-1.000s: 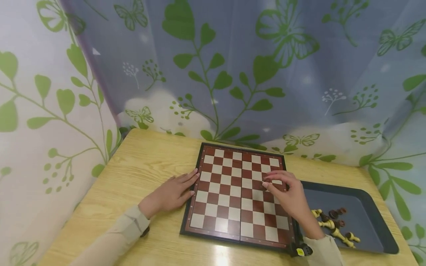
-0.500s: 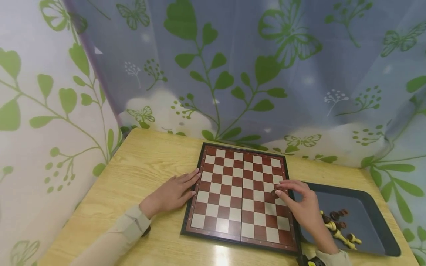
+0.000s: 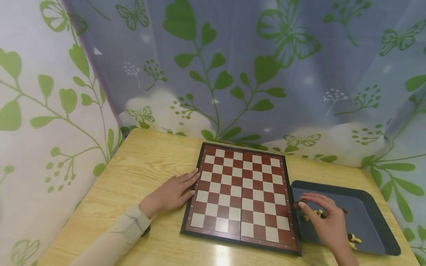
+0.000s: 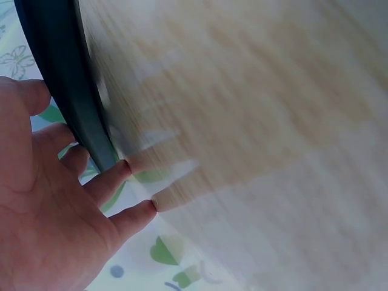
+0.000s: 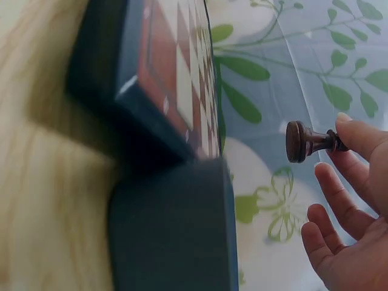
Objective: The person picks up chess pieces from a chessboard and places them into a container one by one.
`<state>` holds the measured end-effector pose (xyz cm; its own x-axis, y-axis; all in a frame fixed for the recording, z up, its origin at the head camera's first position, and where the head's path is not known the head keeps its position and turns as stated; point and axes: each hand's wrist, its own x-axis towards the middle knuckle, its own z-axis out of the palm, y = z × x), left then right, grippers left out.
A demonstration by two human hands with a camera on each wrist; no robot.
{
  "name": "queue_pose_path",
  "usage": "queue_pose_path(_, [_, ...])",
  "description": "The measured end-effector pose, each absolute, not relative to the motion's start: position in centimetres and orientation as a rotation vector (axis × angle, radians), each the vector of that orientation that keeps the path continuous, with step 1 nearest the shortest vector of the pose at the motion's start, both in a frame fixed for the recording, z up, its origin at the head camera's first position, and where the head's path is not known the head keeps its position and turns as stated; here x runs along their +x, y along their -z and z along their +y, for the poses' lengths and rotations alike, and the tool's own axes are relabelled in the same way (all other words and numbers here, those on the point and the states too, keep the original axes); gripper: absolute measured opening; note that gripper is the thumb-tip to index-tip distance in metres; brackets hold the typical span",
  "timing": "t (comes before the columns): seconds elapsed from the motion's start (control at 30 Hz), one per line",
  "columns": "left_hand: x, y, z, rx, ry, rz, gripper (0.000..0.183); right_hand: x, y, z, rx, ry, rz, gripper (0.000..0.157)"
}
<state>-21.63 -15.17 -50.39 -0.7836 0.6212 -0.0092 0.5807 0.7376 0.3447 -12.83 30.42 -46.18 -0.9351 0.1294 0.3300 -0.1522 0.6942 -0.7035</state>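
A dark brown chess piece is pinched between the thumb and fingers of my right hand, its round base pointing away from the palm. Its top is hidden by the fingertips. In the head view that hand is over the left part of a dark tray, just past the chessboard's right edge. My left hand rests at the left edge of the brown-and-white chessboard, fingers extended. The left wrist view has those fingers along the board's dark side.
Several cream chess pieces and dark ones lie in the tray, partly covered by my right hand. The wooden table reaches back to a leaf-patterned curtain, with another patterned cloth on the left.
My right hand has moved from above the board's right half, rightward and towards me, to the tray, carrying the dark chess piece. My left hand has stayed put.
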Motion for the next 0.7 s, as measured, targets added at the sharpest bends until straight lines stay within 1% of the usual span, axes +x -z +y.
queue_pose_path(0.17, [-21.6, 50.5, -15.2, 0.982, -0.494, 2.820, 0.061, -11.8, 46.7, 32.2, -0.066, -1.082, -2.543, 0.019])
queue_pose_path(0.4, [-21.6, 50.5, -15.2, 0.987, -0.495, 2.823, 0.061, -11.0, 46.4, 35.1, -0.153, -1.003, -2.510, 0.017])
queue_pose_path(0.7, [-21.7, 50.6, -15.1, 0.989, -0.503, 2.821, 0.061, -10.5, 46.9, 37.8, -0.305, -0.994, -2.475, 0.021])
